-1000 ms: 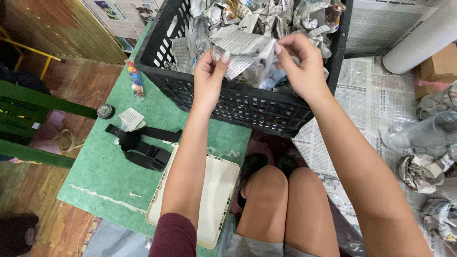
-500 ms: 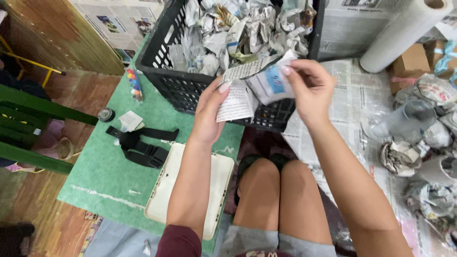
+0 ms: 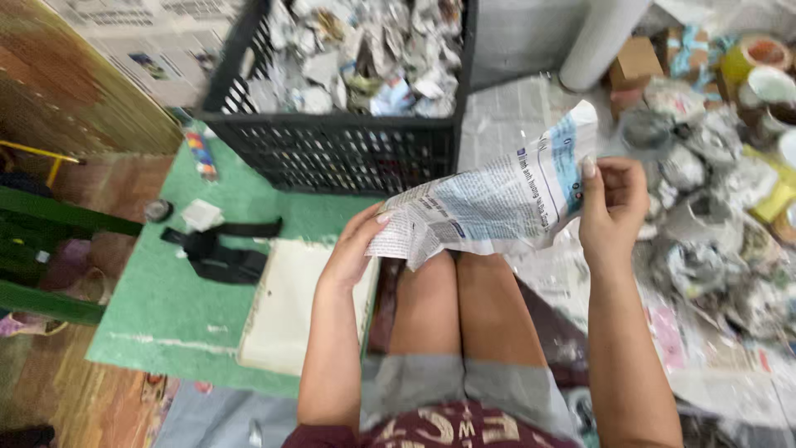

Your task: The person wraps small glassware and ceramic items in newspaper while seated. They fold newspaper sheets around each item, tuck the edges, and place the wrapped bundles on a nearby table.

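Hands: both are held out over the bare knees, a crumpled sheet of printed newspaper with blue patches (image 3: 489,203) being stretched between them.
Left hand: the left hand (image 3: 352,249) is closed on the lower left corner of the sheet, the thumb on top and the fingers hidden beneath the paper.
Right hand: the right hand (image 3: 612,207) is pinched on the upper right edge of the sheet, the thumb pressed against the paper near the blue patch.
Newspaper sheet: it is held in the air, slanted from lower left to upper right, just in front of the crate and above the knees.
Crate: a black plastic crate with latticed walls (image 3: 340,149) is seen beyond the sheet, filled with crumpled newspaper wads (image 3: 365,58).
Mat: a green mat (image 3: 166,307) is spread on the floor to the left, and the crate is partly set on it.
On the mat: a flat cream-coloured tray (image 3: 286,307) is laid just beside the left forearm; a black strap with a buckle (image 3: 217,249) is laid beyond it, near a small white scrap (image 3: 201,214).
Right side: a heap of grey paper-wrapped bundles (image 3: 705,216) is piled on spread newspaper, well apart from the crate, with a white roll (image 3: 601,37) leaned behind it.
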